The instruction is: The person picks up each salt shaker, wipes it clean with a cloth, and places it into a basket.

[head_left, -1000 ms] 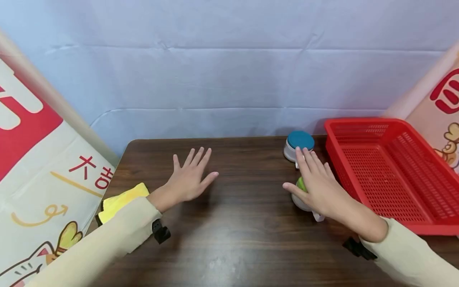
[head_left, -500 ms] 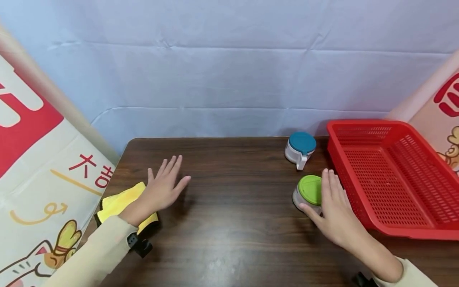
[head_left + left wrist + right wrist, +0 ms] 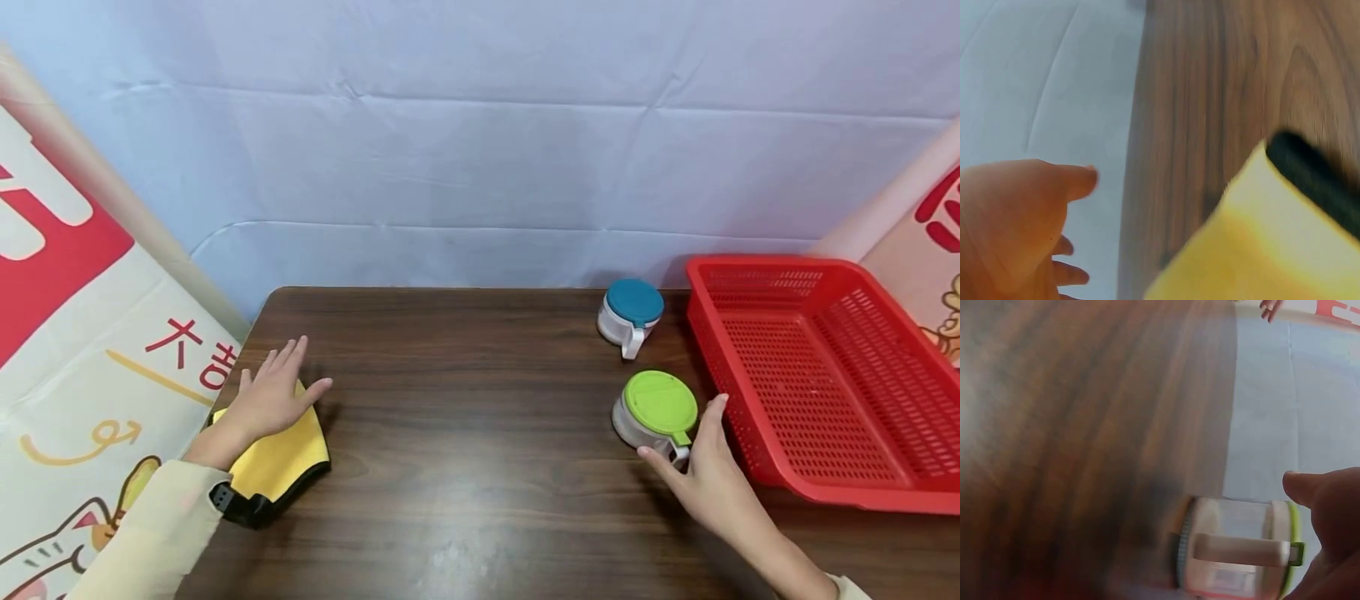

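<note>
My left hand (image 3: 272, 402) hovers with spread fingers over a folded yellow cloth (image 3: 288, 454) with a dark edge, at the table's left side. In the left wrist view the cloth (image 3: 1241, 244) lies to the right of the hand (image 3: 1016, 219), which holds nothing. Beside the handle of a clear jar with a green lid (image 3: 662, 403) is my right hand (image 3: 708, 475), thumb and fingers apart around the handle side. The right wrist view shows this jar's white handle (image 3: 1241, 550) facing the camera, with the thumb (image 3: 1302, 486) near the lid.
Behind the green-lidded jar stands a similar jar with a blue lid (image 3: 634, 302), its handle toward me. A red perforated basket (image 3: 783, 467) sits at the right. A pale cloth backdrop (image 3: 480, 167) rises behind the brown wooden table (image 3: 465, 375).
My left hand has moved left, from the middle-left of the table to over the yellow cloth. My right hand has drawn back from above the jars to beside the green-lidded jar's handle.
</note>
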Motion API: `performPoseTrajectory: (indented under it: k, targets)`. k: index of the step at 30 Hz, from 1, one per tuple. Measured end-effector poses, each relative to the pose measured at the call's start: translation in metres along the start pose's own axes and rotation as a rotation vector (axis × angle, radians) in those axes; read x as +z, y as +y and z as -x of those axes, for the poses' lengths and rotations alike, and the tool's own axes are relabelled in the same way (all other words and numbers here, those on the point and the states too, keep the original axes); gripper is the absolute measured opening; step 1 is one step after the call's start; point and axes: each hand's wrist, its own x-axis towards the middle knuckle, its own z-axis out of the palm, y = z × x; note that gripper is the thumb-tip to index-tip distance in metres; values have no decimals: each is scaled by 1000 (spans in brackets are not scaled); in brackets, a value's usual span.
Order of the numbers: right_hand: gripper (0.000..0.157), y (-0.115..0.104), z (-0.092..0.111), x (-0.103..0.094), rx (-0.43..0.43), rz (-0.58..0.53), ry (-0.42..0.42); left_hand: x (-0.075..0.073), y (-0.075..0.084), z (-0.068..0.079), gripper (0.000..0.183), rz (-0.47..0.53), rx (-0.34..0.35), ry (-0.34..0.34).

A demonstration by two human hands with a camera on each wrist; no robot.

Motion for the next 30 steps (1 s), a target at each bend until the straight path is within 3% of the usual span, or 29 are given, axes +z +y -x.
performPoseTrajectory:
  k: [4, 9, 17, 22, 30]
  targets:
    - [113, 7, 3, 3, 64, -44, -65, 1, -22, 0, 92, 8, -44, -39]
    - [97, 13, 4, 3, 105, -48, -71, 9, -40, 2, 87, 21, -52, -57]
    - [74, 16, 9, 8, 75, -137, 57, 15, -47, 5, 72, 3, -34, -67]
    - [70, 16, 11, 10, 104, -200, 96, 17, -47, 5, 71, -20, -38, -55]
    - [60, 19, 9, 6, 87, -35, 149, 21, -49, 4, 70, -60, -52, -33]
